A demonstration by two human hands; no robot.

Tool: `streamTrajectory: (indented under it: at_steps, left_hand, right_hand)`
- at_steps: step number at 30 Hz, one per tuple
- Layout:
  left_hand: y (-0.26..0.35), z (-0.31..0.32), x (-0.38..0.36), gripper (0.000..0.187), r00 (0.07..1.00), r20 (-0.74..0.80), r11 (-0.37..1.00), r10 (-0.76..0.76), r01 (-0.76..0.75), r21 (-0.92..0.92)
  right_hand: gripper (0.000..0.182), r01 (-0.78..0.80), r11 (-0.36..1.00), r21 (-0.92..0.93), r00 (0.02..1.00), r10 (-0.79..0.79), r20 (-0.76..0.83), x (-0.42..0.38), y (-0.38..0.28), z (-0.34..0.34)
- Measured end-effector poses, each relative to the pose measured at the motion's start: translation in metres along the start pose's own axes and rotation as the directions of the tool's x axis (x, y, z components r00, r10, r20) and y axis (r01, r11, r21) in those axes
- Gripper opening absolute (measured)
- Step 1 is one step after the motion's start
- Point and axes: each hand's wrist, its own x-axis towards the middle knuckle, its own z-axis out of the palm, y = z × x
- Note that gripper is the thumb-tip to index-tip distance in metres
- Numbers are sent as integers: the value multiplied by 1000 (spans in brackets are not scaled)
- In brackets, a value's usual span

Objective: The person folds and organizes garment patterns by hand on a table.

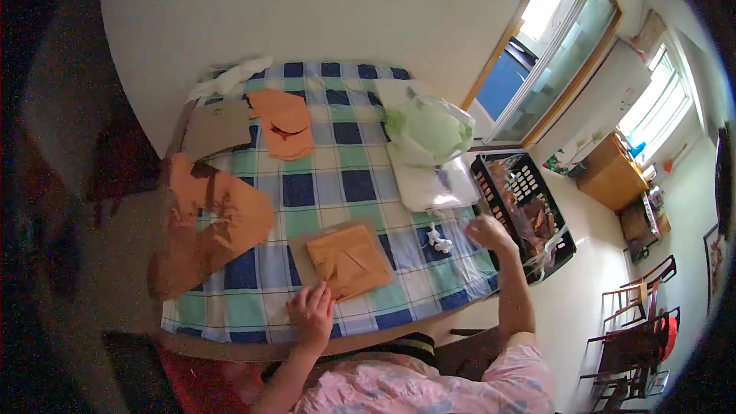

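Note:
My left hand (310, 310) lies with its fingers stretched out, the fingertips at the near left corner of a folded orange cloth item (351, 262). This neat rectangular bundle rests on a thin, pale sheet. My right hand (491, 231) is over the right side of the table beside the black crate, its fingers curled together; what they hold, if anything, is hidden. Just left of that hand is a small crumpled white bit (439, 240). Beyond it lies a stack of clear plastic bags (437, 186), with a pale green plastic bag (429, 129) on top.
A checked cloth (337, 184) covers the table. Orange pieces spread at left (218, 211) and at the back (286, 124), near a cardboard piece (217, 129). The black crate (566, 249) at right holds brownish packages. Chairs (632, 299) stand farther right.

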Motion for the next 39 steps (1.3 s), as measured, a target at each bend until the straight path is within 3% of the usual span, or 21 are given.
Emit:
streamTrajectory:
  at_steps: [2,4,7,9,10,11,13,14,15,17,19,20,21,23,25,27,29,32,35,38,39]
  left_hand:
    - [1,-1,0,30,1000,6,1000,-3,3,9]
    - [3,-6,2,30,1000,18,1000,6,-7,18]
    - [4,-15,6,29,999,45,999,14,-16,31]
    - [6,-14,6,29,998,55,999,4,-6,32]
    - [4,-12,2,28,998,58,1000,7,-9,25]
    - [3,-6,0,28,999,52,1000,10,-11,15]
    - [2,-5,3,28,1000,25,1000,2,-2,-2]
    - [3,-8,3,28,1000,25,1000,-3,3,-5]
    - [3,-10,3,28,1000,27,1000,-8,9,-10]
    - [4,-12,2,29,1000,26,1000,-7,7,-7]
    - [4,-12,3,29,999,33,1000,-4,4,-10]
    - [3,-11,3,30,999,39,1000,-4,4,-12]
    - [3,-11,2,30,999,50,1000,-8,8,-12]
    - [2,-10,2,31,998,55,1000,-10,12,-29]
    - [1,-5,0,31,998,59,999,-6,8,-33]
    - [0,0,-1,30,998,60,1000,-7,9,-26]
    - [1,-3,-2,30,999,49,1000,2,-3,11]
    - [2,-6,-2,30,1000,13,1000,0,0,8]
    - [5,-15,-1,29,999,29,1000,-21,21,4]
    - [2,-5,-2,28,999,-6,999,-32,31,-45]
    - [1,1,-1,28,999,-37,997,-35,33,-70]
  right_hand:
    - [22,-14,998,65,985,24,-168,35,-9,14]
    - [26,-23,963,267,936,115,-332,72,-24,29]
    - [26,-112,994,-11,879,93,-468,108,-20,66]
    - [23,-148,980,133,955,177,-239,127,-6,65]
    - [18,-61,991,117,946,95,-310,134,14,81]
    - [17,113,993,-27,954,-116,-277,143,46,92]
    - [14,461,835,-301,851,-512,-118,163,90,92]
    - [19,-156,988,-10,985,155,-80,120,-20,20]
    - [19,-81,992,-92,994,73,-85,114,-29,5]
    - [18,-83,996,20,993,85,-86,102,-38,-18]
    - [15,-13,997,-79,990,2,-139,85,-72,-55]
    - [11,-24,1000,-18,995,22,-97,75,-99,-75]
    - [13,46,994,100,984,-27,-176,71,-123,-85]
    - [19,261,952,161,918,-193,-346,74,-164,-89]
    - [15,480,865,144,818,-382,-430,88,-205,-70]
    - [16,409,836,366,897,-295,-329,109,-223,-17]
    - [23,570,769,290,815,-483,-321,142,-214,55]
    - [23,647,762,-28,738,-635,-230,155,-219,106]
    - [25,289,900,326,946,-216,-243,133,-215,129]
    - [27,-191,976,102,979,198,-58,77,-219,88]
    - [26,-191,978,90,979,196,-51,59,-214,90]
